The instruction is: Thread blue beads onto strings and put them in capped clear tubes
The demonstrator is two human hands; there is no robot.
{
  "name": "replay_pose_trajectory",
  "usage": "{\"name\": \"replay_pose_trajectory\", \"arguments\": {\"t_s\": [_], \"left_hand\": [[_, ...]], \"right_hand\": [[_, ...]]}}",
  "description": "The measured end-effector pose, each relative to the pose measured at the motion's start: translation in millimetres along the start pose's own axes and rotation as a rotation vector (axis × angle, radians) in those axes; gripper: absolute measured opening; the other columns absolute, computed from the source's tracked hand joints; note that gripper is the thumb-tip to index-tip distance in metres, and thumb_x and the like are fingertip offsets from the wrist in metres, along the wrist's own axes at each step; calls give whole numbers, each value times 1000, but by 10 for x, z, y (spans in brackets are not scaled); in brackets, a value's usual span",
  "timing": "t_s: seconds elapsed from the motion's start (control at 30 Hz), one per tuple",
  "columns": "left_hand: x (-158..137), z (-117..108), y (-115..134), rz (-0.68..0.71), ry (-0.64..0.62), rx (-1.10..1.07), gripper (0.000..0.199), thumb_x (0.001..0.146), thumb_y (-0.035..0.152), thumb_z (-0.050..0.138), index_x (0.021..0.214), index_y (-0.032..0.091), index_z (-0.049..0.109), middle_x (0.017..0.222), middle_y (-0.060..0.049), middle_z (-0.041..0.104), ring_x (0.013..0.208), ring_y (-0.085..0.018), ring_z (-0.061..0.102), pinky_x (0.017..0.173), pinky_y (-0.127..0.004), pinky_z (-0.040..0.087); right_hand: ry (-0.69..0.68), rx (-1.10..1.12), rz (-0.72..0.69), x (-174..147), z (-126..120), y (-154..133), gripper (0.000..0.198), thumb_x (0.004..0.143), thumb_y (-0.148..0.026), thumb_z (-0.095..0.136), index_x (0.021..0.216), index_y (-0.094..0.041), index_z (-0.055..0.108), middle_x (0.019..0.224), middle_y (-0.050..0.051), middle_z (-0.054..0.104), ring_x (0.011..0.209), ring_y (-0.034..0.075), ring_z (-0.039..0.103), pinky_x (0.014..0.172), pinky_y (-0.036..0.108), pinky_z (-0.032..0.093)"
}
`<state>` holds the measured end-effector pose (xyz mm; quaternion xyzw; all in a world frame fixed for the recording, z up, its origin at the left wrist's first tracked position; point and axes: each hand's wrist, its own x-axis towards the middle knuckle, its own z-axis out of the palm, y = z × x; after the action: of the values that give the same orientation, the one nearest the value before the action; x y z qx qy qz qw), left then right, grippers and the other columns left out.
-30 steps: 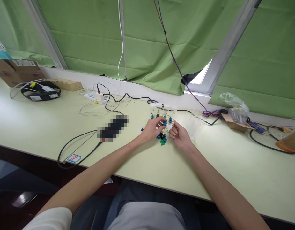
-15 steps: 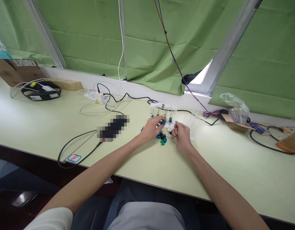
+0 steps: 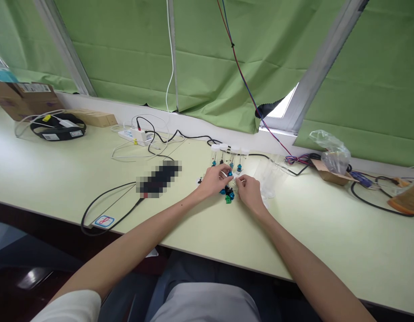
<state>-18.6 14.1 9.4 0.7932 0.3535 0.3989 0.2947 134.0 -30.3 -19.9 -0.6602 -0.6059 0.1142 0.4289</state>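
My left hand [image 3: 214, 180] is closed in a pinch on a small blue plastic part [image 3: 230, 173]. Close to its right, my right hand [image 3: 249, 190] has thumb and fingertips pressed together near that part; whatever they hold is too small to make out. Under and between the hands lies a little pile of black and blue parts [image 3: 229, 191], with a green part [image 3: 228, 200] at its near side. Just behind the hands stand several clear tubes with white caps [image 3: 223, 146], with small blue and dark pieces inside, one blue piece [image 3: 239, 167] among them.
Clear plastic tubes or bags [image 3: 265, 179] lie right of my right hand. To the left are a blurred-out dark object [image 3: 160, 179] with a cable, a power strip [image 3: 136, 135] and a black headband [image 3: 57, 129]. An open cardboard box [image 3: 332, 175] sits at the right.
My right hand has moved left and turned, bringing its fingertips closer to the blue part. The thin rod seen between the hands before no longer shows clearly. My left hand has barely shifted.
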Motion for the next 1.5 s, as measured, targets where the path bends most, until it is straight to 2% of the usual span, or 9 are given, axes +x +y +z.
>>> {"name": "replay_pose_trajectory", "arguments": {"t_s": [0.23,0.43,0.63,0.77,0.87,1.0,1.23,1.5], "left_hand": [[15,21,-99,-66,-34,-44,27,77,35,67,97,16,69,90,-8,71,72,-17,64,63,-27,52],[19,31,-112,-194,-111,-284,25,75,34,70,90,15,67,82,-6,68,57,-13,61,52,-26,49],[38,34,-61,-311,-102,-491,22,73,27,75,88,12,68,71,-5,65,56,-12,58,56,-28,49],[42,16,-69,-305,-74,-573,22,73,27,75,89,13,69,74,-4,66,58,-11,58,61,-28,50],[39,0,-65,-312,-57,-591,24,73,30,76,90,14,70,83,-6,68,62,-12,61,66,-30,52],[36,-8,-50,-310,-35,-578,29,72,32,77,94,14,71,91,-8,68,68,-14,62,65,-30,51],[30,7,-33,-286,-31,-603,30,70,31,79,92,13,70,88,-8,69,67,-13,61,62,-27,49],[34,32,-97,-238,-74,-681,30,73,38,77,90,13,71,86,-8,70,71,-15,65,73,-32,53]], "right_hand": [[-59,54,29,-2,-2,-9,22,88,-31,47,77,-19,62,53,2,65,48,19,60,63,31,45],[-29,107,14,-11,-22,-27,20,88,-35,49,84,-20,61,58,1,65,48,18,59,58,29,44],[-4,236,-70,-45,-63,-139,29,92,-42,44,84,-20,61,72,3,67,55,16,61,58,28,46],[-25,257,-123,-69,-59,-173,25,89,-41,49,94,-20,62,81,4,68,55,14,59,57,27,46],[-7,232,-150,-66,-42,-168,24,85,-39,55,98,-20,62,83,3,68,52,12,56,57,27,47],[17,196,-174,-51,-19,-147,29,82,-40,60,102,-20,61,87,3,67,52,11,56,58,26,47],[62,179,-153,-59,-31,-152,29,81,-45,61,96,-20,55,88,3,66,53,11,54,57,26,45],[36,136,-183,-53,-45,-149,20,85,-40,59,86,-19,59,84,3,68,57,13,56,59,27,44]]}}
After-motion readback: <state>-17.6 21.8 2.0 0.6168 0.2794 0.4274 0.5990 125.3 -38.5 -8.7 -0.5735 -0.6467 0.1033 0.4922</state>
